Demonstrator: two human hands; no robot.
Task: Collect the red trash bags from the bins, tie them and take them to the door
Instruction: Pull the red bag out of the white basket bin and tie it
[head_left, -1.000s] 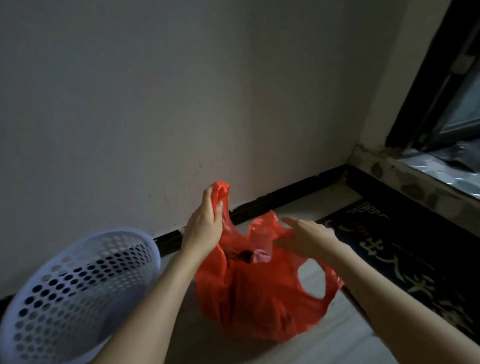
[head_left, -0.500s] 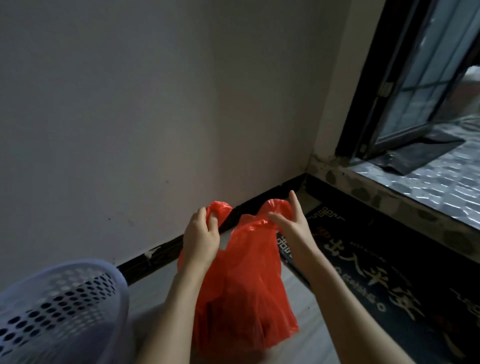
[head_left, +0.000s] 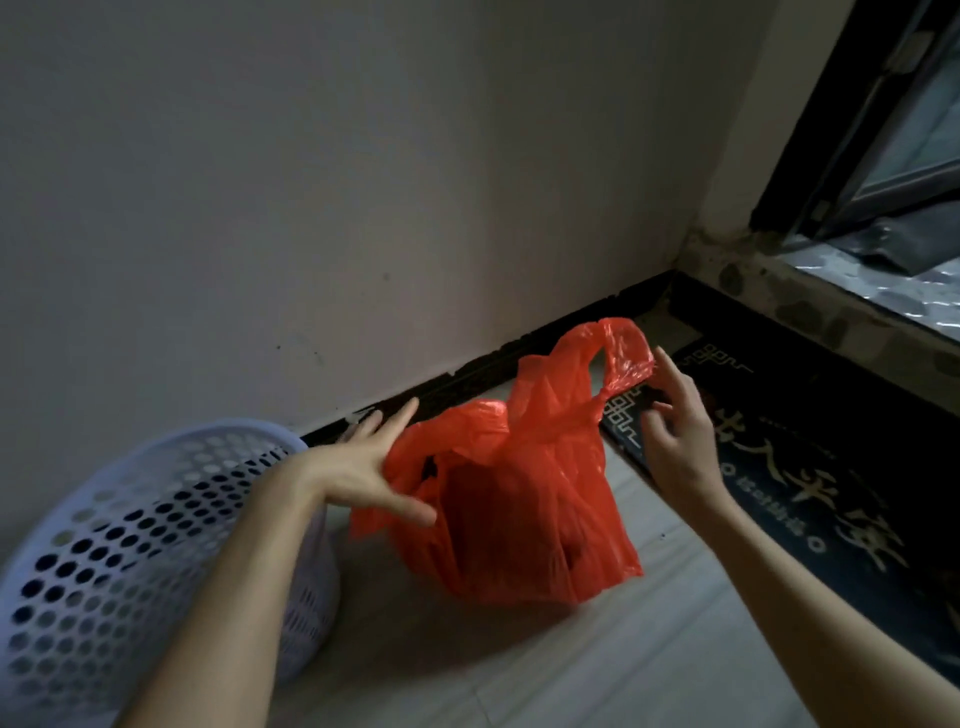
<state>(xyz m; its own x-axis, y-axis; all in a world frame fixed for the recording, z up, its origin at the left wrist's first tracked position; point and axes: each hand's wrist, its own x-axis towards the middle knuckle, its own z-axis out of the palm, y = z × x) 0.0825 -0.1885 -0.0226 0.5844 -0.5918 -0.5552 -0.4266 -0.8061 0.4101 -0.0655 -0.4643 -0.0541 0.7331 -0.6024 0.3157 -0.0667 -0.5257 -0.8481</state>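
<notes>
Here the red trash bag (head_left: 524, 499) sits on the pale floor (head_left: 597, 660), near the dark baseboard (head_left: 550, 348) and just left of the black doormat (head_left: 810, 452). Its long axis runs up from a slumped base to 2 handle loops; the taller loop leans up and to the right, toward the doorway corner, the shorter one sags left. The left hand (head_left: 363, 467) is spread open, fingers apart, its thumb lying against the bag's left edge without closing on it. The right hand (head_left: 675, 441) is loosely curled with fingers apart; its fingertips (head_left: 662, 358) meet the tip of the taller loop, though whether they pinch it or only touch is unclear. A white perforated bin (head_left: 124, 561) stands tilted at lower left, cut off by the frame edge and partly covered by the left forearm. The bag's contents are only a dark blur through the plastic, and the mat's pale characters are too dim to read
</notes>
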